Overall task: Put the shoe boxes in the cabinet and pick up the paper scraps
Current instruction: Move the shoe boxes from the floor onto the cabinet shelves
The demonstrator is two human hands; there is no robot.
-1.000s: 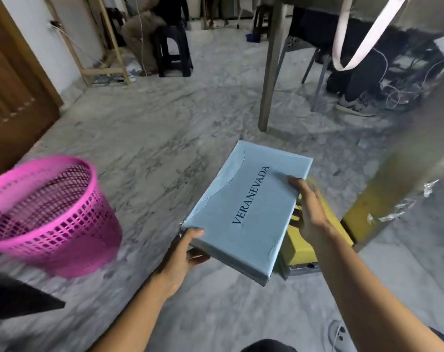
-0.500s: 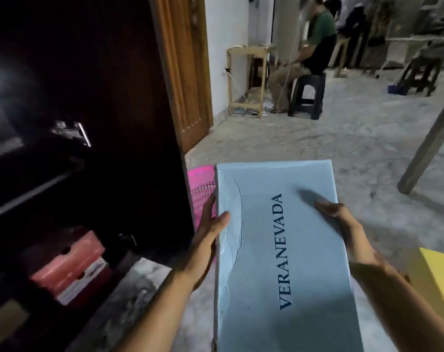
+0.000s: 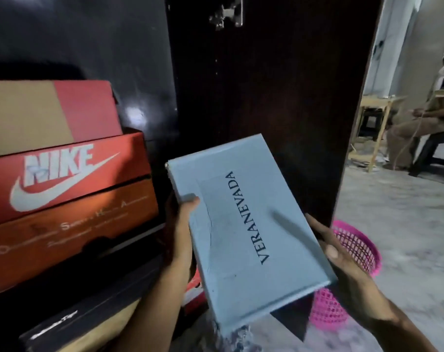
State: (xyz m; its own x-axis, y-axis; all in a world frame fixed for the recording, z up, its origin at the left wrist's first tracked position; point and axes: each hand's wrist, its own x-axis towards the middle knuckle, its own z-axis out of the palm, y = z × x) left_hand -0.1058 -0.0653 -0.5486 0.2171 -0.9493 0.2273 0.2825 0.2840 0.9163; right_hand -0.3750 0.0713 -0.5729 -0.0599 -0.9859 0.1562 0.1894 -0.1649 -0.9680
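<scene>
Both hands hold one pale blue rectangular cardboard shoe box [image 3: 243,224] printed with the dark word VERANEVADA along its lid. The left hand [image 3: 180,235] grasps the box's left long edge, thumb lying on top of the lid near the far left corner and fingers tucked out of sight beneath. The right hand [image 3: 340,255] grasps the opposite long edge, thumb pressed along the right rim of the lid, fingers under the box. The box thus spans the gap between the two grips, lid up and tilted, its far end raised above and beyond both hands and its near corner dropping below them toward the person.

Left of the left grip sits a stack of boxes inside the dark cabinet [image 3: 114,47]: a brown and red cardboard box [image 3: 50,113] on top, a red box with a white NIKE logo [image 3: 63,179] under it, an orange box with pale blurred lettering [image 3: 71,235] beneath that, and a black box [image 3: 83,318] lowest, nearest the left forearm. Beyond the held box stands the dark wooden cabinet door [image 3: 279,85], with a metal latch [image 3: 227,15] near its top. Just below and behind the right grip a pink plastic mesh basket [image 3: 353,250] stands on the grey marble floor [image 3: 406,237]. Far to the right of that grip a seated person [image 3: 429,123] is next to a pale wooden frame [image 3: 376,133]
</scene>
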